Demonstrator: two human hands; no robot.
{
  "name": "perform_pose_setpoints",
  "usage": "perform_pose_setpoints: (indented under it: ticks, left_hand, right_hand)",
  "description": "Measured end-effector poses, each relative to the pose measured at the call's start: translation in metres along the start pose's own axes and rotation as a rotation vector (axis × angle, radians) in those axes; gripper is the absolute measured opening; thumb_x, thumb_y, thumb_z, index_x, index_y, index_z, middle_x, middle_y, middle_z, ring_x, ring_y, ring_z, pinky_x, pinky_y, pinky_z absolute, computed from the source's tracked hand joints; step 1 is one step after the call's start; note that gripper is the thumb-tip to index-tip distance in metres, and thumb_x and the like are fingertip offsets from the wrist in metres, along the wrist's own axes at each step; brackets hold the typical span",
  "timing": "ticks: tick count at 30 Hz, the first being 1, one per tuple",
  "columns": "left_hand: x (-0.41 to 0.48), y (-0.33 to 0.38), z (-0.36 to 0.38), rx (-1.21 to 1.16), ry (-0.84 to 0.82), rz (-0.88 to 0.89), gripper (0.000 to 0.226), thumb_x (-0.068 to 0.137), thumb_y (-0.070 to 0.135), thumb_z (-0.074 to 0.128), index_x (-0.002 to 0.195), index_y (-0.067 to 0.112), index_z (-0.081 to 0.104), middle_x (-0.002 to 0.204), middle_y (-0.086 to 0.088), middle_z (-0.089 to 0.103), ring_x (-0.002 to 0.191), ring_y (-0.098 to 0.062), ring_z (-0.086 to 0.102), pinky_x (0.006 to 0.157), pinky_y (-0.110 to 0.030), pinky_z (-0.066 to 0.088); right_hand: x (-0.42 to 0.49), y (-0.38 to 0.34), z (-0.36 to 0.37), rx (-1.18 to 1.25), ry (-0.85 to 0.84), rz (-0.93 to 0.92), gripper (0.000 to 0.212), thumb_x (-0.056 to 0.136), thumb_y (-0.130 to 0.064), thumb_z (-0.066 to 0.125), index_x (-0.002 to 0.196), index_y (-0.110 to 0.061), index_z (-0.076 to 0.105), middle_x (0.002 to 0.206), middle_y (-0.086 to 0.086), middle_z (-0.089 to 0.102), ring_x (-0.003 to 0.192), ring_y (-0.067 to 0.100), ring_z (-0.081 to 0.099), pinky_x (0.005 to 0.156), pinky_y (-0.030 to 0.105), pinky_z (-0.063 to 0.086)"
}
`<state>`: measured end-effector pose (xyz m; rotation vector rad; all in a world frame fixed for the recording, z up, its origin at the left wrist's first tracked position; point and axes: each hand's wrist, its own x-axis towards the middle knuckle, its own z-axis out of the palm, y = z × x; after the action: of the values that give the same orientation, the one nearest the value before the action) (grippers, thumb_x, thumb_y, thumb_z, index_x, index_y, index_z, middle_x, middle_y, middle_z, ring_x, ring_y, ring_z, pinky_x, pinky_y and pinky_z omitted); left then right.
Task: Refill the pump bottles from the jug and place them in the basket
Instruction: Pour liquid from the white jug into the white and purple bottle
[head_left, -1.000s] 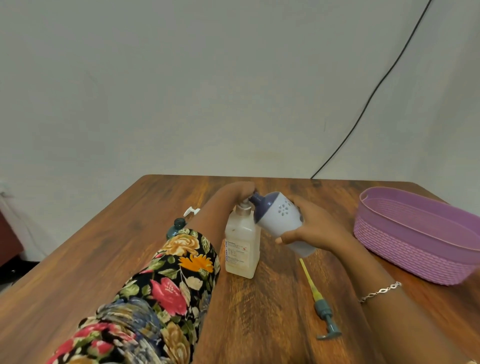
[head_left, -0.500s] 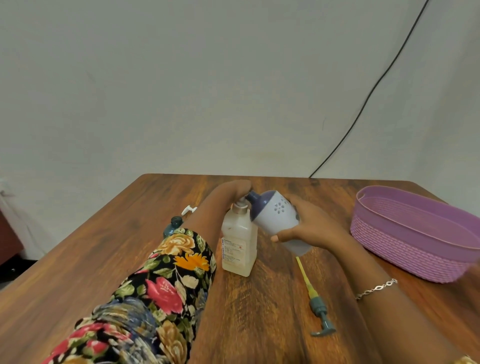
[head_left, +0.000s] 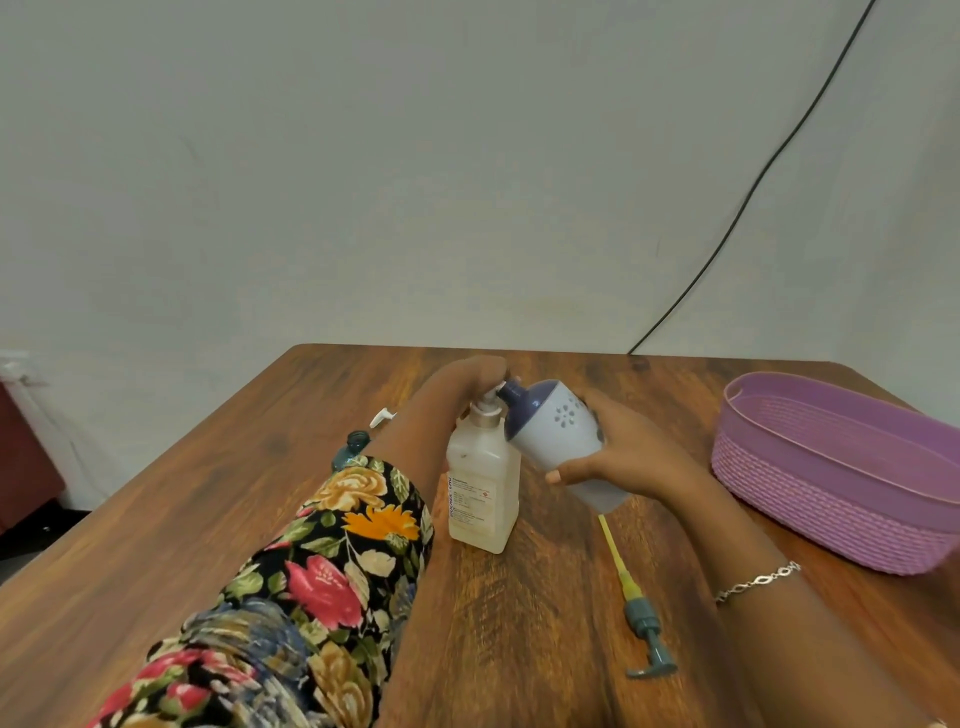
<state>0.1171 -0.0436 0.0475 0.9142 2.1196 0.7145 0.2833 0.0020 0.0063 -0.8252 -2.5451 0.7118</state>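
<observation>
Tilted white-and-navy plastic jug gripped by right hand fingers, spout at neck of upright translucent square pump bottle on tabletop. Neck gripped by left hand. At 3 o'clock, well apart: purple woven plastic basket.

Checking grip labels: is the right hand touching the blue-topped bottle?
Touching. The head view shows the right hand wrapped round the tilted blue-topped bottle, thumb on its near side.
</observation>
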Motion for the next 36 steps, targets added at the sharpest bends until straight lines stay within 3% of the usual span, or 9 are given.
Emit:
perform_pose_setpoints:
  ticks: [3, 7, 10, 15, 21, 26, 30, 33, 36]
  left_hand:
    - [-0.006, 0.003, -0.003, -0.083, -0.059, -0.025, 0.041, 0.094, 0.039, 0.042, 0.125, 0.014, 0.048, 0.124, -0.014, 0.049, 0.081, -0.03, 0.05, 0.069, -0.041, 0.039]
    - [-0.007, 0.003, -0.003, 0.05, -0.005, 0.01, 0.022, 0.097, 0.029, 0.038, 0.108, 0.012, 0.049, 0.086, -0.011, 0.05, 0.072, -0.028, 0.049, 0.063, -0.039, 0.039]
    - [-0.001, -0.001, 0.003, 0.161, 0.018, 0.037, 0.033, 0.096, 0.018, 0.041, 0.121, -0.002, 0.048, 0.115, -0.021, 0.054, 0.103, -0.038, 0.054, 0.075, -0.038, 0.044]
    - [0.0, 0.001, 0.007, 0.07, 0.057, 0.069, 0.036, 0.098, 0.018, 0.033, 0.129, 0.002, 0.044, 0.111, -0.019, 0.048, 0.074, -0.024, 0.047, 0.074, -0.035, 0.037]
    - [-0.009, 0.004, 0.005, -0.05, -0.011, -0.025, 0.048, 0.095, 0.043, 0.035, 0.13, 0.01, 0.042, 0.136, -0.021, 0.04, 0.119, -0.037, 0.042, 0.082, -0.044, 0.036]
    - [-0.007, 0.002, 0.011, 0.121, 0.09, 0.069, 0.037, 0.094, 0.017, 0.043, 0.122, -0.007, 0.047, 0.099, -0.018, 0.052, 0.088, -0.029, 0.047, 0.072, -0.033, 0.042]
    - [-0.004, 0.002, 0.009, 0.015, 0.134, 0.057, 0.038, 0.099, 0.016, 0.031, 0.132, 0.0, 0.041, 0.133, -0.021, 0.045, 0.104, -0.035, 0.048, 0.087, -0.038, 0.04]
    - [-0.009, 0.004, 0.007, -0.029, 0.036, 0.034, 0.04, 0.098, 0.032, 0.034, 0.129, 0.009, 0.043, 0.132, -0.02, 0.043, 0.106, -0.034, 0.048, 0.084, -0.042, 0.039]
    - [-0.007, 0.006, 0.006, -0.049, -0.018, -0.031, 0.034, 0.095, 0.04, 0.04, 0.099, 0.009, 0.055, 0.114, -0.013, 0.047, 0.091, -0.035, 0.052, 0.07, -0.043, 0.041]
  right_hand:
    - [0.001, -0.001, -0.003, 0.004, 0.015, -0.01, 0.076, 0.065, -0.032, 0.08, 0.13, -0.026, 0.04, 0.106, -0.01, 0.049, 0.092, 0.01, 0.048, 0.065, 0.022, 0.039]
    - [0.001, -0.003, -0.004, -0.047, 0.023, -0.023, 0.075, 0.065, -0.034, 0.079, 0.129, -0.027, 0.041, 0.103, -0.011, 0.047, 0.09, 0.008, 0.047, 0.063, 0.021, 0.037]
    - [-0.001, -0.002, -0.001, -0.058, 0.006, -0.015, 0.076, 0.065, -0.033, 0.08, 0.129, -0.026, 0.041, 0.105, -0.01, 0.048, 0.091, 0.009, 0.046, 0.068, 0.025, 0.038]
    - [-0.006, -0.001, 0.0, -0.046, 0.009, -0.008, 0.076, 0.066, -0.033, 0.079, 0.13, -0.026, 0.04, 0.108, -0.008, 0.05, 0.092, 0.01, 0.048, 0.07, 0.026, 0.04]
    - [-0.006, -0.004, -0.01, -0.107, 0.012, -0.006, 0.079, 0.066, -0.035, 0.079, 0.133, -0.024, 0.038, 0.112, -0.006, 0.05, 0.094, 0.01, 0.046, 0.078, 0.029, 0.044]
    - [-0.009, -0.004, -0.004, -0.099, 0.01, 0.001, 0.08, 0.066, -0.034, 0.079, 0.133, -0.025, 0.037, 0.113, -0.006, 0.051, 0.094, 0.011, 0.047, 0.075, 0.028, 0.042]
    - [-0.011, -0.004, -0.002, -0.081, 0.015, 0.003, 0.075, 0.066, -0.033, 0.079, 0.129, -0.026, 0.041, 0.104, -0.011, 0.047, 0.091, 0.009, 0.045, 0.07, 0.026, 0.037]
    - [-0.01, -0.004, -0.008, -0.081, 0.017, 0.001, 0.077, 0.066, -0.035, 0.079, 0.131, -0.026, 0.039, 0.111, -0.007, 0.051, 0.093, 0.01, 0.046, 0.074, 0.027, 0.041]
    - [-0.01, -0.004, -0.012, -0.123, 0.026, -0.003, 0.08, 0.066, -0.037, 0.079, 0.133, -0.026, 0.037, 0.119, -0.003, 0.053, 0.094, 0.01, 0.046, 0.074, 0.026, 0.04]
